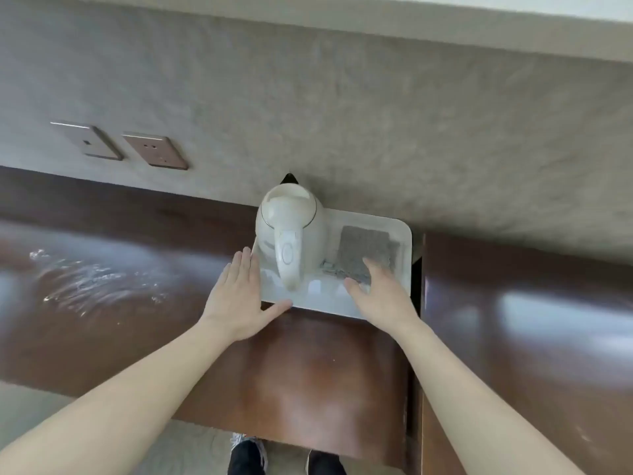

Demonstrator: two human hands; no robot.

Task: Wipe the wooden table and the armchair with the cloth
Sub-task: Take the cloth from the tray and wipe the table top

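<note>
Left hand [239, 296]: flat, palm down, fingers [245, 260] together and extended forward.
Right hand [380, 296]: open, fingers spread, slightly curled.
Forearms: bare, both reached forward.

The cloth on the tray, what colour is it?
Grey, with a speckled, textured weave; the cloth shows best in the head view.

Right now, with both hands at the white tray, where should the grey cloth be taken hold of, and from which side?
Probably the cloth's near, rumpled edge, coming from the front right. It lies mostly flat in the tray's right half, so that raised edge offers something to pinch. The kettle blocks the left side, and the right hand is already over that edge, open.
</note>
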